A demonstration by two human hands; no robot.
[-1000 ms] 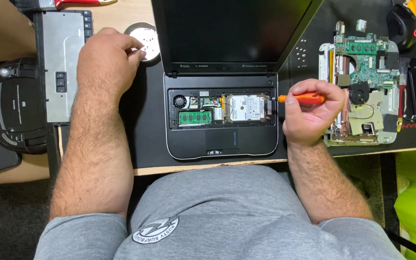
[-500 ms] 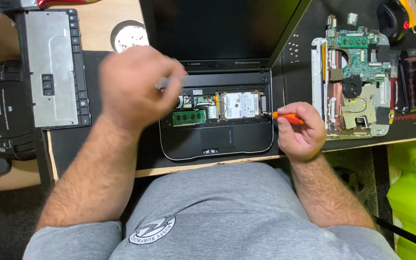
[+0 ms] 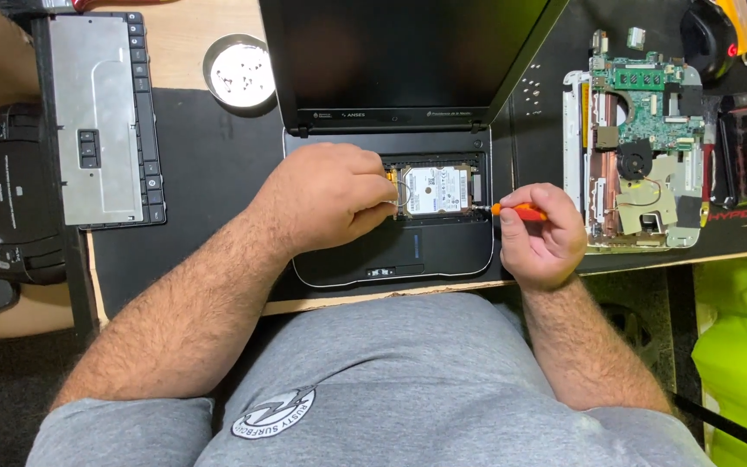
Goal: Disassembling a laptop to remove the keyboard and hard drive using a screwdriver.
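An opened black laptop (image 3: 391, 251) lies on a dark mat (image 3: 192, 199) on the tabletop (image 3: 183, 35), its keyboard deck stripped away so that the inner bay shows. In that bay sits a silver hard drive (image 3: 434, 190), and both hands work at it from either side. The left hand (image 3: 326, 203) rests over the left half of the bay, its fingers curled together and pinched at the drive's left edge; what the fingertips grip, if anything, is too small to tell. The right hand (image 3: 538, 238) sits just beside the laptop's right edge, closed in a fist around an orange-handled screwdriver (image 3: 512, 209) whose tip points left and reaches the drive's right edge. The drive thus lies between the two hands, touching or nearly touching each.

To the left on the mat lies the removed keyboard (image 3: 101, 117), turned metal side up, and beyond it a black disc player (image 3: 2, 199). A small round metal dish (image 3: 238, 71) holding screws stands near the laptop's lid. To the right lies a bare green circuit board (image 3: 641, 130) in a white laptop shell
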